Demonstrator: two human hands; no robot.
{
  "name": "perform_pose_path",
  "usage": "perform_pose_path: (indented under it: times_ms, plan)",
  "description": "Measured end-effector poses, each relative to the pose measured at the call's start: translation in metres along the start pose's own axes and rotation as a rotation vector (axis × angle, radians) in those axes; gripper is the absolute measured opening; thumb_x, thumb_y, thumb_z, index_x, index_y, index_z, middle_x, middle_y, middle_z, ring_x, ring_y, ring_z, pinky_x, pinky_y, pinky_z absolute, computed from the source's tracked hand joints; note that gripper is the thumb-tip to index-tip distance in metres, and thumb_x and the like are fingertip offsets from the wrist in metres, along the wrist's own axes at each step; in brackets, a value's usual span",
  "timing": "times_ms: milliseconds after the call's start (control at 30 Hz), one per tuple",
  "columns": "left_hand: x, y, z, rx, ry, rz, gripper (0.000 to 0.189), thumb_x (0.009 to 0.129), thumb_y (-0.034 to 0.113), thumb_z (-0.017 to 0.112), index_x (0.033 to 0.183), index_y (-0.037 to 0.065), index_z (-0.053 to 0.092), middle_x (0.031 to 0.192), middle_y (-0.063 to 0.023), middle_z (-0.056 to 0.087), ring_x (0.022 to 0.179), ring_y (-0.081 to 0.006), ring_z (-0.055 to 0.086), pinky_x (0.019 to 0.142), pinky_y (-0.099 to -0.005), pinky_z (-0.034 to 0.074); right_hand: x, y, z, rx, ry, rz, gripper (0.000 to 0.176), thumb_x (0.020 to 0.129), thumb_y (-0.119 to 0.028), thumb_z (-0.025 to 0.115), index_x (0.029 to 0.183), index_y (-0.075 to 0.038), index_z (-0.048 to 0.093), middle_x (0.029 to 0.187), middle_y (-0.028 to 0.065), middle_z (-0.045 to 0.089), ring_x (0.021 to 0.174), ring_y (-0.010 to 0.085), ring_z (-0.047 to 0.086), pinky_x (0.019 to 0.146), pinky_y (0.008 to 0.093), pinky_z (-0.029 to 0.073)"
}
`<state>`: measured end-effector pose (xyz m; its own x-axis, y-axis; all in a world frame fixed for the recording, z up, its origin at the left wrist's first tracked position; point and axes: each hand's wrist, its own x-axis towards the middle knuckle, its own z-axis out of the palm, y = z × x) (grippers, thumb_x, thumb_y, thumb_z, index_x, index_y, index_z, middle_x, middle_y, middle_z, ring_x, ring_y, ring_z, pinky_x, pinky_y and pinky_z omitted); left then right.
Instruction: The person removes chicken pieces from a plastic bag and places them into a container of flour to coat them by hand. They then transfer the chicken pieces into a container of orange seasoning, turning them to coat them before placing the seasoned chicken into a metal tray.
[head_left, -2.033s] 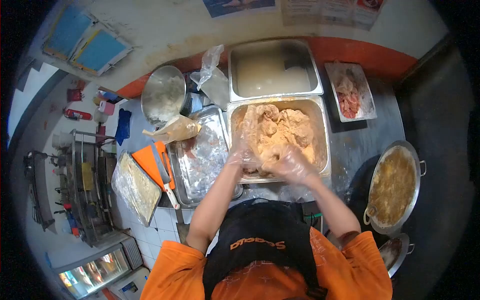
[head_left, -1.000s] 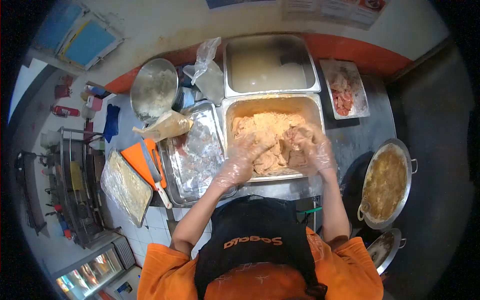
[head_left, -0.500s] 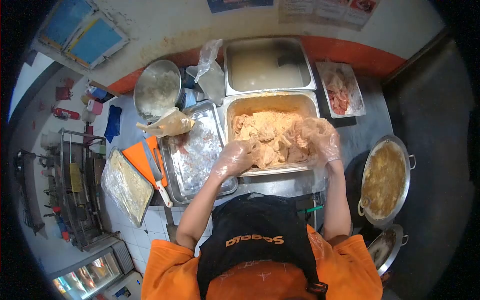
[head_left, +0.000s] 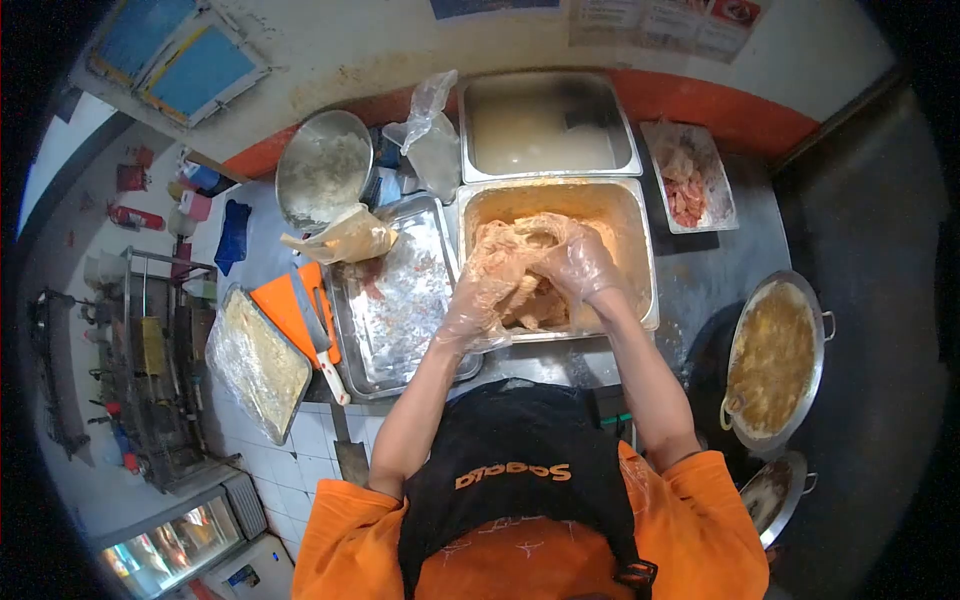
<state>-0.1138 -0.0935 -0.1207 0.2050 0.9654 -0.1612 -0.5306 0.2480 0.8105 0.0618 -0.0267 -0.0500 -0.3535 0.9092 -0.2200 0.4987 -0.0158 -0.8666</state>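
Note:
Both hands wear clear plastic gloves and are inside a deep metal pan (head_left: 648,262) that holds orange-tinted flour and coated chicken pieces (head_left: 530,298). At the pan's front left corner, my left hand (head_left: 476,308) is closed around part of the floured chicken. My right hand (head_left: 582,264) reaches over the middle of the pan, fingers curled on the same heap. The fingertips of both hands are partly hidden in the coated meat. Behind this pan stands a second metal pan (head_left: 632,150) of cloudy liquid.
Left of the pan lie a metal tray (head_left: 405,320), a knife (head_left: 318,330) on an orange cutting board (head_left: 276,297), and a plastic-wrapped tray (head_left: 255,365). A steel bowl (head_left: 325,165) sits behind. On the right are a tray of raw meat (head_left: 688,195) and a wok of oil (head_left: 772,365).
My right hand has moved left from the pan's right side to its middle. The chicken is now gathered toward the left, baring flour on the right. The view has shifted slightly.

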Motion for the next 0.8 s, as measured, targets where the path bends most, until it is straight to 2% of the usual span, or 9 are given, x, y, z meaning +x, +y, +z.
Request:
perform_pose_path:
  times_ms: [200,267,400,467,533,567,667,733,800]
  plan:
    - [-0.029,0.013,-0.016,-0.186,0.245,-0.022,0.043,0.102,0.011,0.054,0.143,-0.002,0.045,0.132,-0.0148,0.060,0.112,-0.0235,0.066,0.094,-0.0375,0.058,0.042,0.059,-0.013,0.085,0.157,-0.115,0.053,0.078,-0.032,0.082,0.123,-0.008,0.067,0.109,0.0124,0.073,0.095,0.0199,0.069,0.088,0.0338,0.054]
    - [-0.032,0.015,-0.026,-0.326,0.250,0.011,0.044,0.101,0.007,0.057,0.142,0.002,0.044,0.129,-0.0133,0.060,0.113,-0.0232,0.065,0.094,-0.0371,0.059,0.048,0.063,-0.014,-0.543,-0.149,0.285,0.067,0.075,-0.039,0.083,0.131,-0.008,0.061,0.110,0.0144,0.073,0.099,0.0260,0.070,0.088,0.0369,0.055]
    - [-0.033,0.020,-0.031,-0.234,0.284,0.061,0.041,0.101,0.006,0.056,0.141,0.002,0.045,0.134,-0.0143,0.057,0.117,-0.0227,0.063,0.095,-0.0366,0.058,0.032,0.075,0.046,-0.596,-0.059,0.133,0.068,0.073,-0.039,0.081,0.133,-0.014,0.059,0.114,0.0200,0.071,0.103,0.0310,0.070,0.088,0.0383,0.055]
    - [-0.036,0.022,-0.028,-0.174,0.298,0.094,0.041,0.102,0.006,0.055,0.142,0.002,0.046,0.136,-0.0143,0.055,0.119,-0.0229,0.062,0.097,-0.0371,0.057,0.025,0.051,0.035,-0.584,-0.057,0.235,0.060,0.076,-0.035,0.079,0.129,-0.015,0.061,0.110,0.0194,0.071,0.100,0.0284,0.070,0.089,0.0375,0.055]
    - [-0.035,0.020,-0.026,-0.118,0.318,0.122,0.041,0.102,0.007,0.054,0.142,0.002,0.046,0.139,-0.0142,0.053,0.121,-0.0231,0.060,0.099,-0.0376,0.057,0.009,0.023,0.008,0.002,-0.011,0.310,0.045,0.085,-0.019,0.071,0.127,-0.008,0.061,0.110,0.0129,0.073,0.100,0.0239,0.071,0.087,0.0356,0.056]
    - [-0.029,0.018,-0.026,-0.115,0.264,0.161,0.040,0.104,0.008,0.053,0.143,0.003,0.045,0.141,-0.0140,0.052,0.122,-0.0231,0.060,0.101,-0.0379,0.055,0.019,0.052,0.007,-0.019,0.103,0.052,0.046,0.084,-0.015,0.073,0.128,-0.007,0.062,0.113,0.0088,0.073,0.101,0.0207,0.070,0.090,0.0337,0.055]
    - [-0.028,0.014,-0.024,-0.169,0.153,0.141,0.041,0.106,0.018,0.050,0.144,0.003,0.046,0.142,-0.0128,0.051,0.125,-0.0228,0.057,0.106,-0.0381,0.050,0.021,0.069,-0.007,0.238,0.118,-0.131,0.052,0.084,-0.016,0.075,0.133,-0.008,0.060,0.116,0.0099,0.073,0.104,0.0225,0.070,0.093,0.0332,0.054]
    - [-0.019,0.012,-0.011,-0.396,0.034,0.028,0.045,0.106,0.027,0.053,0.144,0.004,0.045,0.141,-0.0110,0.052,0.125,-0.0212,0.057,0.106,-0.0360,0.049,0.005,0.031,-0.017,0.089,0.152,-0.158,0.059,0.084,-0.022,0.075,0.138,-0.008,0.057,0.115,0.0134,0.073,0.105,0.0235,0.070,0.091,0.0351,0.054]
    - [-0.003,-0.001,0.002,-0.283,0.035,0.009,0.055,0.109,0.040,0.039,0.149,0.003,0.038,0.143,-0.0141,0.053,0.122,-0.0261,0.060,0.104,-0.0425,0.052,-0.013,-0.009,-0.013,-0.225,0.033,-0.005,0.063,0.083,-0.029,0.075,0.139,-0.007,0.055,0.116,0.0171,0.071,0.106,0.0233,0.070,0.089,0.0369,0.054]
